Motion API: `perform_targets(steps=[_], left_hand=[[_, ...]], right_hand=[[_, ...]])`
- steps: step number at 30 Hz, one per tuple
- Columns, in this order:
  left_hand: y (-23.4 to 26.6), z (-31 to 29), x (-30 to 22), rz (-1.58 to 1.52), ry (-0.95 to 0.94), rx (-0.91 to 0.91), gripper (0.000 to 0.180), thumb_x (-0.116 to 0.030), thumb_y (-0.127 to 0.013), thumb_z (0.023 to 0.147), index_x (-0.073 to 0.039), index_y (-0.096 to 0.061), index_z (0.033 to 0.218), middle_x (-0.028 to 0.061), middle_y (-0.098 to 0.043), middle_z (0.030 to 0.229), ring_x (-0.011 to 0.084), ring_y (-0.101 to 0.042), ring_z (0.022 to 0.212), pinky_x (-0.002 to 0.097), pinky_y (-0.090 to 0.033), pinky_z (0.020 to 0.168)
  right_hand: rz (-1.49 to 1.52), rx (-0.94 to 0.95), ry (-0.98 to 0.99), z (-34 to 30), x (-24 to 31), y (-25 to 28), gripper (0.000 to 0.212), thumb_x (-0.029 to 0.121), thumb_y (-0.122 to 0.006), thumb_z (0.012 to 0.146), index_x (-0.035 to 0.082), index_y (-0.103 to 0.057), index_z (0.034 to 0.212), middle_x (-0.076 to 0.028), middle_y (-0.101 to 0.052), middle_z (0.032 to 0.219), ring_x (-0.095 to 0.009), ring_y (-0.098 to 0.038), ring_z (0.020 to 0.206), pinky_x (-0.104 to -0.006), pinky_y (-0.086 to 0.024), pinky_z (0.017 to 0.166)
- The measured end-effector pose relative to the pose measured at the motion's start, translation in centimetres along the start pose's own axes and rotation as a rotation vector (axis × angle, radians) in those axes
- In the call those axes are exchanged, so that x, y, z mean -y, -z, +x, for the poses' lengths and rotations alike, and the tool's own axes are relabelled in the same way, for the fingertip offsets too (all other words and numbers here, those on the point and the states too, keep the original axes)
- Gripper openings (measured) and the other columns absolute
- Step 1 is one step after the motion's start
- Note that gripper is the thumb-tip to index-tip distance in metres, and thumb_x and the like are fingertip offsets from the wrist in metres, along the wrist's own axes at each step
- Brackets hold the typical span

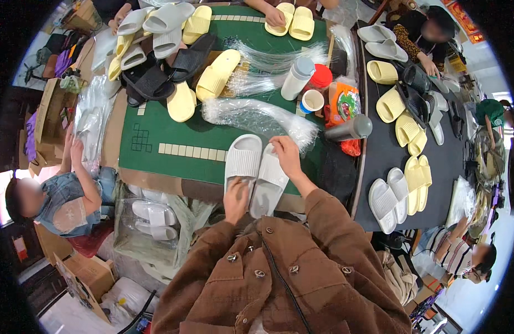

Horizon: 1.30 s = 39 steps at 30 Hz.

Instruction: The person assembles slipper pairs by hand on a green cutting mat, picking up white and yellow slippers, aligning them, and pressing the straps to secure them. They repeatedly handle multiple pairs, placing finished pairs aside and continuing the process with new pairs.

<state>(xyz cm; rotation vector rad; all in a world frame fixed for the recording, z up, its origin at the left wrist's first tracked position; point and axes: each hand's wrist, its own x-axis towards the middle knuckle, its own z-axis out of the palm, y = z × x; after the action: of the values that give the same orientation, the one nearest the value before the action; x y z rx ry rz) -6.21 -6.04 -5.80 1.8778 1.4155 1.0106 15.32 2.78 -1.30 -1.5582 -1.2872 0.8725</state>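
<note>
Forearms in from six o'clock: the left hand [236, 199] curls its fingers at one grey slipper [243, 158], the right hand [288, 156] sets bent fingertips on another grey slipper [272, 171]; two, twelve o'clock, table's [179, 131] near edge. Beyond, one o'clock: one paper cup [311, 106].

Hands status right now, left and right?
Left hand: partly curled against the left grey slipper; whether it grips can't be told.
Right hand: bent at the right grey slipper, toe end; grip can't be told.
</note>
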Motion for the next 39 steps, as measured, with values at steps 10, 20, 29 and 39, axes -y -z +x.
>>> perform_targets(steps=[10,20,29,39], left_hand=[[-2.2,8.8,-5.5,-0.399,0.265,0.22,0.017,-0.005,-0.058,0.085,0.0,-0.059,0.101,0.0146,-0.065,0.097,0.0229,-0.064,0.078,0.0306,-0.05,0.069],[-4.2,9.9,-3.2,-0.267,0.352,0.132,0.013,-0.011,-0.062,0.082,0.0,-0.064,0.09,0.0136,-0.067,0.079,0.0193,-0.065,0.072,0.0313,-0.049,0.065],[-3.9,9.7,-3.9,-0.347,0.366,0.111,0.011,-0.008,-0.061,0.085,0.0,-0.064,0.091,0.0036,-0.065,0.078,0.0084,-0.058,0.071,0.0243,-0.046,0.064],[-4.3,9.4,-4.1,-0.446,0.337,0.138,0.012,-0.009,-0.057,0.087,0.002,-0.062,0.092,0.0066,-0.064,0.076,0.0112,-0.06,0.071,0.0255,-0.047,0.064]], right_hand=[[-0.114,0.191,0.211,-3.0,0.9,-0.6,0.009,0.002,-0.054,0.084,0.001,-0.06,0.091,-0.014,-0.058,0.086,-0.026,-0.061,0.072,-0.0353,-0.048,0.065],[0.144,0.002,-0.036,-2.8,0.1,-0.4,0.014,0.001,-0.053,0.087,-0.004,-0.06,0.098,-0.012,-0.06,0.087,-0.02,-0.066,0.074,-0.0305,-0.054,0.065],[0.253,0.075,-0.221,-2.8,0.4,0.0,0.014,0.007,-0.058,0.086,-0.004,-0.06,0.094,-0.01,-0.065,0.084,-0.016,-0.066,0.078,-0.0276,-0.053,0.069],[-0.015,0.083,-0.12,-3.1,0.4,0.0,0.014,0.007,-0.061,0.081,-0.003,-0.063,0.091,-0.011,-0.067,0.082,-0.018,-0.067,0.077,-0.0288,-0.051,0.069]])
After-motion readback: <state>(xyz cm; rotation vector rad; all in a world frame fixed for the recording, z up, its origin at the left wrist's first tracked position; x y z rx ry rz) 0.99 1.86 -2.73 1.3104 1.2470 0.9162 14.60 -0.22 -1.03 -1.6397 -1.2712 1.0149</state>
